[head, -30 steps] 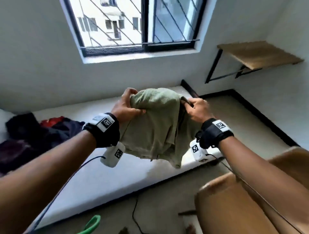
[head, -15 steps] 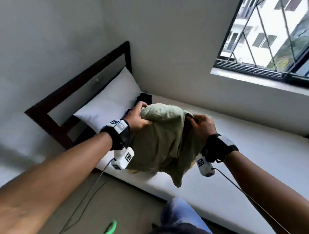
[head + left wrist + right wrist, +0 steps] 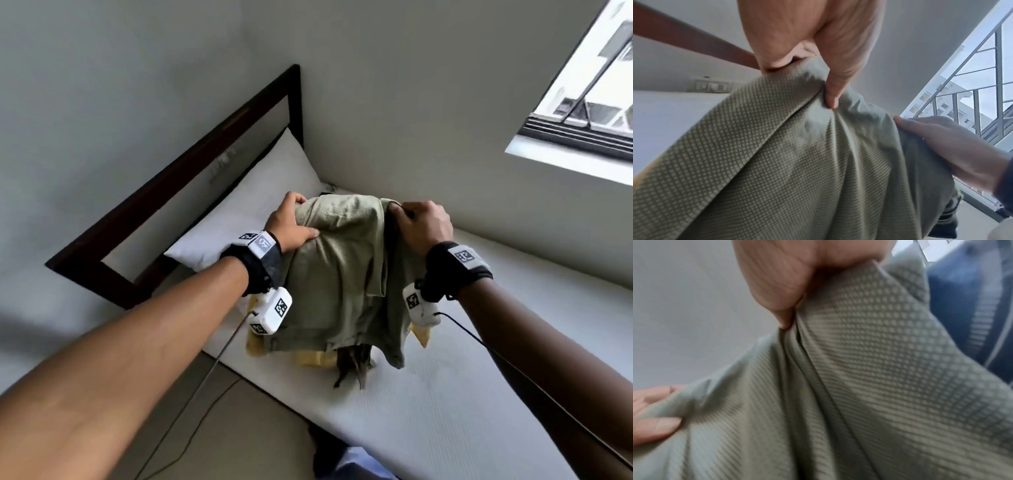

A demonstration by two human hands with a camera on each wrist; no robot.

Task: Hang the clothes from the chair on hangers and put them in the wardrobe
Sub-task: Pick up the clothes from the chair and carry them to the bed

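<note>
An olive-green textured garment (image 3: 342,274) hangs in the air over the bed, held at its top by both hands. My left hand (image 3: 291,226) grips its left upper edge, thumb pressed into the cloth (image 3: 797,154). My right hand (image 3: 421,226) pinches the right upper edge, the fabric (image 3: 879,386) bunched under the thumb. Below the green hem show a yellow garment (image 3: 313,359) and a dark patterned cloth (image 3: 352,368), both mostly hidden. No hanger is plainly in view.
A white mattress (image 3: 479,377) runs along the wall under a barred window (image 3: 589,85). A white pillow (image 3: 246,209) leans on the dark wooden headboard (image 3: 191,164). Cables (image 3: 191,418) trail on the floor. A blue-jeaned leg (image 3: 356,462) stands by the bed.
The view has swung left from the window and shelf to the headboard end of the bed. Both hands kept hold of the green garment and carried it over the mattress.
</note>
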